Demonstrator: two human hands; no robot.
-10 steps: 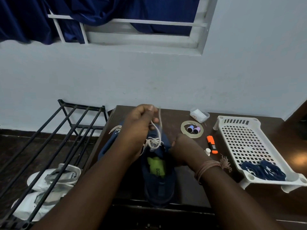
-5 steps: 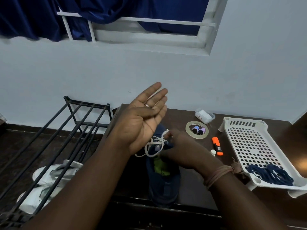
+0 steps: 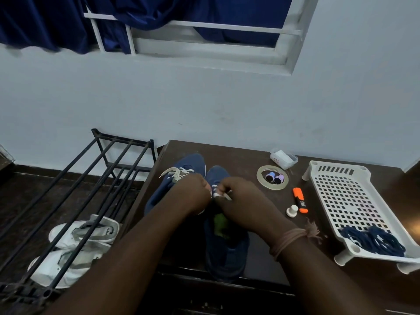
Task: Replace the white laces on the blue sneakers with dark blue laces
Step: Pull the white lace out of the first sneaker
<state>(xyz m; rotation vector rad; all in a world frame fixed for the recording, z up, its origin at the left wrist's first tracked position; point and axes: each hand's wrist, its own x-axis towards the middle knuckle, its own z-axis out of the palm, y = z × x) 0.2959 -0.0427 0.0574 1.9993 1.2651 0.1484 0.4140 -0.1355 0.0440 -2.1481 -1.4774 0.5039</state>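
Dark brown wooden table [image 3: 238, 153] against the wall. On it: two blue sneakers [image 3: 225, 253] side by side at left; clear plastic box [image 3: 283, 158] at rear; tape roll [image 3: 272, 177] ringing two small spools; orange highlighter [image 3: 300, 200] beside small white cap [image 3: 292, 210]; white perforated tray [image 3: 345, 196] at right, containing dark blue laces [image 3: 375, 241].

2 bare forearms, no sleeves, brownish thread band [image 3: 289, 241] knotted round right wrist
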